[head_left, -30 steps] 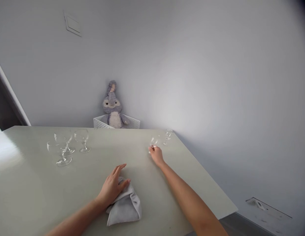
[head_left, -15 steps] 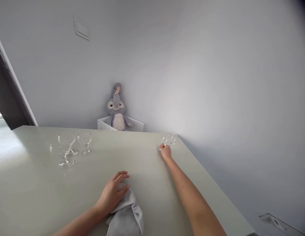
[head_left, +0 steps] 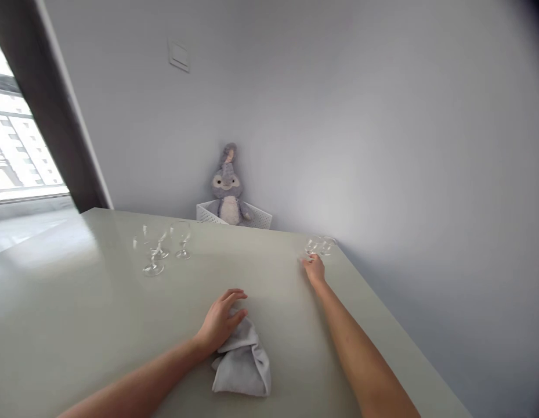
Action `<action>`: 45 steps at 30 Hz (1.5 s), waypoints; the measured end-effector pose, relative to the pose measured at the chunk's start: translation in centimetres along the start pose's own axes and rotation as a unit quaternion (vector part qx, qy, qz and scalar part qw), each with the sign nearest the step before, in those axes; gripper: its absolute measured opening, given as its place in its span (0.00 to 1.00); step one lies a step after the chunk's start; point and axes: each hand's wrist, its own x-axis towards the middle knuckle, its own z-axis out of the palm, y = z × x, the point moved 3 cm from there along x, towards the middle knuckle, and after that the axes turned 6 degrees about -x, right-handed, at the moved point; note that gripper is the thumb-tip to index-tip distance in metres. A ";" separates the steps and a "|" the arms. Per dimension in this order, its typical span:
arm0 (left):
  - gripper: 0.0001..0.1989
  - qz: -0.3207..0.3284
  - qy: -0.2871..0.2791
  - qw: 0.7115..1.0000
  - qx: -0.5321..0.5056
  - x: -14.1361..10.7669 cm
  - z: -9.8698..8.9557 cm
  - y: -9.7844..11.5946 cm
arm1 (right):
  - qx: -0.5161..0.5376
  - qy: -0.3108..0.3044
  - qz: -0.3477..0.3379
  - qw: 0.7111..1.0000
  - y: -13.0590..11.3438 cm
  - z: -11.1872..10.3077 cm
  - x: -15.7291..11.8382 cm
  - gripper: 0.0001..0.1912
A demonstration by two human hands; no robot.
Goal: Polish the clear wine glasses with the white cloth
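My left hand rests on a folded light grey cloth, its fingers outstretched and the thumb apart. Part of the cloth lies hidden beneath the palm. At the far right of the table, my right hand has its fingers closed low around a clear stemmed glass. The hand covers most of that glass's stem. Just to its right is another clear glass. Three more stemmed glasses, among them one at the right of the group, stand upright on the left side.
The pale table meets a grey wall along its right edge. Behind the far edge, a plush rabbit sits in a white perforated basket. A window with a dark frame is at the far left.
The view has turned left, so everything appears shifted right and more of the window shows. Both hands keep about the same places, at the cloth and at the glass.
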 end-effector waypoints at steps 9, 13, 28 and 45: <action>0.14 -0.128 0.394 0.900 -0.133 1.5 -5.8 -2.9 | 0.105 -0.220 -0.084 0.966 -4.2 -0.5 -11.5 0.13; 0.19 -0.193 0.465 0.854 -0.128 2.0 -9.5 -4.5 | 0.151 -0.408 -0.185 0.881 -8.7 -0.5 -17.5 0.15; 0.34 -0.264 0.465 0.841 -0.086 7.4 -12.2 -7.3 | 0.083 -0.384 -0.329 0.859 -9.3 0.2 -22.3 0.08; 0.22 -0.198 0.345 0.917 -0.042 10.5 -9.0 -4.2 | 0.438 -0.324 0.037 0.838 -7.5 -1.7 -17.0 0.16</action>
